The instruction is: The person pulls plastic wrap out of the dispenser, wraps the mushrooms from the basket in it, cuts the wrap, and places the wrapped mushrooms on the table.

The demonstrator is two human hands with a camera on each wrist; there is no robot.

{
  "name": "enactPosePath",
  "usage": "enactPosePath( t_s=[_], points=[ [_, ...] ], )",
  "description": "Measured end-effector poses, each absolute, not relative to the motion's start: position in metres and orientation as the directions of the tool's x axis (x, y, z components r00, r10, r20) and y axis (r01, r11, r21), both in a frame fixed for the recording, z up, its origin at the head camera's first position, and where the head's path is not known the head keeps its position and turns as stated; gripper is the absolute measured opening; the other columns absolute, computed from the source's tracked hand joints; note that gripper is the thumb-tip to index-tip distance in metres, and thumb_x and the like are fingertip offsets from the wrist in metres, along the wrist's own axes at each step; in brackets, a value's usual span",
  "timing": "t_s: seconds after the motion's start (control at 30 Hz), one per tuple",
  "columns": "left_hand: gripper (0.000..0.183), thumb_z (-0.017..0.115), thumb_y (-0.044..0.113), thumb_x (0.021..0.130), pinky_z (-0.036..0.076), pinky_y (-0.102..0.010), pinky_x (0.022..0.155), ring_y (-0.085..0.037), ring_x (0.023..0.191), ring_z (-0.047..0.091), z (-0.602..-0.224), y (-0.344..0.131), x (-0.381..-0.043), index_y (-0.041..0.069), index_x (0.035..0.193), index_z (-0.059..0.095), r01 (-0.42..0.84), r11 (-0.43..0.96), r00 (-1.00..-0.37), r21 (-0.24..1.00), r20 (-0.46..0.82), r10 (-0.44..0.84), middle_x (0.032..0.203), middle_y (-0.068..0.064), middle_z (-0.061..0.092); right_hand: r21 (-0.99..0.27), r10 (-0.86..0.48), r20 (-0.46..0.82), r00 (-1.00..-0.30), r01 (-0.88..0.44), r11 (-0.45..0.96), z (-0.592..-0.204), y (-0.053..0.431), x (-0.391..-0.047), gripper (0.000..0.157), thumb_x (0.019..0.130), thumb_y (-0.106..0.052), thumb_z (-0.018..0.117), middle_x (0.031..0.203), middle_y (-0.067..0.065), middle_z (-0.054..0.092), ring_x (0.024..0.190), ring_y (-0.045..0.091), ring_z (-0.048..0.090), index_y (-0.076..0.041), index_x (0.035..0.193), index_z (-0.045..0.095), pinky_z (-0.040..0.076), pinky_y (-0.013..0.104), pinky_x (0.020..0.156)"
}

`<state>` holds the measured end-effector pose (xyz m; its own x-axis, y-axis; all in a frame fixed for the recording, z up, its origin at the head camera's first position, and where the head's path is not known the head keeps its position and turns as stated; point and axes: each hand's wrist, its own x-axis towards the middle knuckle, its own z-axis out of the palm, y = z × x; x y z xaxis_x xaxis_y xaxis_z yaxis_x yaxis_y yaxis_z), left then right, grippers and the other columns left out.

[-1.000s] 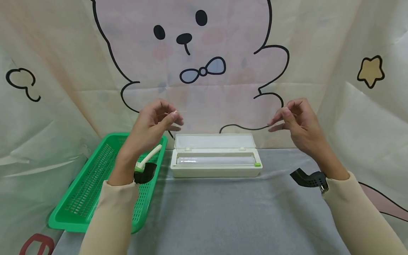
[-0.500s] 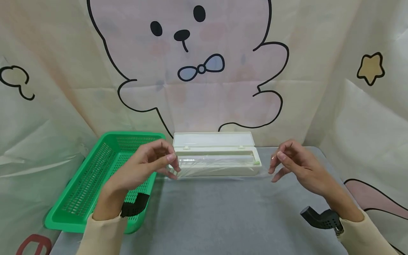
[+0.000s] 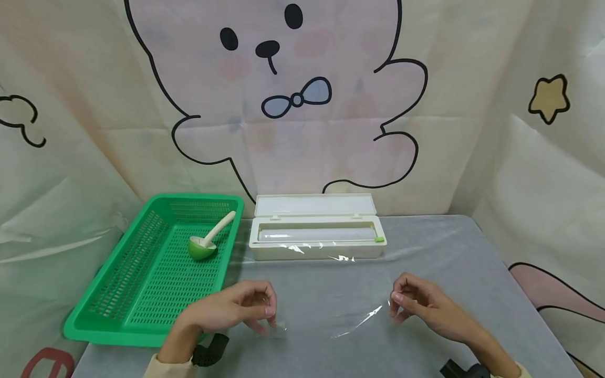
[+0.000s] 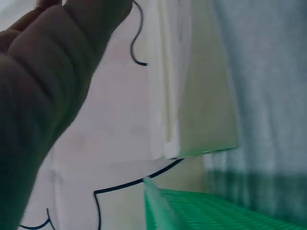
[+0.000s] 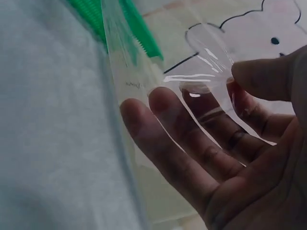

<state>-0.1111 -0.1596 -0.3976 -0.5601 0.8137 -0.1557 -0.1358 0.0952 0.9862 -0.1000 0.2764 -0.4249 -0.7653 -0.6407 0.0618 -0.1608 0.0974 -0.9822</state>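
Observation:
A sheet of clear plastic wrap (image 3: 361,321) stretches between both hands over the grey table, showing mainly as glints. My left hand (image 3: 236,310) pinches its left side between thumb and fingers. Thumb and index finger of my right hand (image 3: 425,307) pinch the other side; in the right wrist view the film (image 5: 201,72) gathers in creases at that pinch, with the other fingers spread behind it. Beyond the hands stands a white wrap dispenser box (image 3: 317,253), its lid (image 3: 315,206) raised and a roll (image 3: 316,234) inside. More glints of film cross the box's front.
Left of the box, a green perforated basket (image 3: 113,338) holds a ladle (image 3: 203,247) with a white handle and green bowl. A small green slider (image 3: 379,239) sits at the box's right end. Behind the table (image 3: 293,357) hangs a cartoon-printed cloth (image 3: 359,157).
Both hands have come down and toward the body from above the box, drawing the plastic wrap out over the table. The ladle in the basket is now fully uncovered.

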Motion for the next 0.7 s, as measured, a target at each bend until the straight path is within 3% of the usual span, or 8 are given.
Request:
enactPosePath(
  t_s=[0.17,0.3,0.47,0.6,0.7],
  points=[
    [0.016,0.058,0.01,0.104,0.058,-0.047,0.084,-0.03,0.093,0.067,-0.42,-0.153,-0.109,-0.006,0.104,0.059,-0.112,0.168,-0.579,0.979,-0.202,0.79,0.096,-0.014,0.066,-0.958,-0.634,0.017,-0.773,-0.193,0.21,-0.45,0.279,-0.094,0.006,0.103,-0.002,0.057,0.091,0.012,0.067,0.085,0.025,0.068,-0.004,0.101,0.062,0.058,0.035,0.078],
    [0.007,0.061,0.006,0.099,0.056,-0.033,0.08,-0.016,0.088,0.064,-0.432,-0.147,-0.109,-0.001,0.098,0.064,0.015,0.235,-0.583,0.972,-0.182,0.791,0.092,-0.005,0.066,-0.912,-0.68,0.084,-0.728,-0.332,0.242,-0.466,0.278,-0.092,0.015,0.096,0.0,0.067,0.088,0.002,0.067,0.082,0.017,0.065,-0.015,0.095,0.067,0.055,0.031,0.077],
    [0.01,0.069,0.01,0.096,0.051,-0.02,0.072,0.002,0.076,0.058,-0.442,-0.139,-0.109,0.004,0.088,0.071,0.187,0.315,-0.508,0.93,-0.183,0.842,0.082,0.012,0.065,-0.859,-0.768,0.081,-0.635,-0.436,0.27,-0.476,0.276,-0.09,0.02,0.086,-0.005,0.079,0.086,-0.009,0.067,0.076,0.011,0.061,-0.022,0.089,0.068,0.05,0.029,0.066],
    [0.02,0.07,0.014,0.096,0.035,-0.013,0.053,0.008,0.058,0.04,-0.447,-0.132,-0.107,0.001,0.083,0.076,0.262,0.37,-0.464,0.891,-0.22,0.858,0.065,0.012,0.06,-0.851,-0.809,-0.023,-0.587,-0.413,0.324,-0.48,0.272,-0.086,0.02,0.08,-0.008,0.083,0.083,-0.013,0.066,0.071,0.004,0.057,-0.021,0.085,0.07,0.048,0.022,0.06],
    [0.024,0.07,0.015,0.096,0.026,-0.014,0.048,0.007,0.053,0.032,-0.449,-0.128,-0.105,0.0,0.079,0.077,0.3,0.421,-0.482,0.856,-0.245,0.841,0.058,0.009,0.055,-0.838,-0.819,-0.074,-0.569,-0.409,0.361,-0.483,0.27,-0.083,0.021,0.076,-0.01,0.086,0.083,-0.015,0.064,0.073,0.0,0.056,-0.019,0.085,0.07,0.047,0.019,0.061]
  ],
)
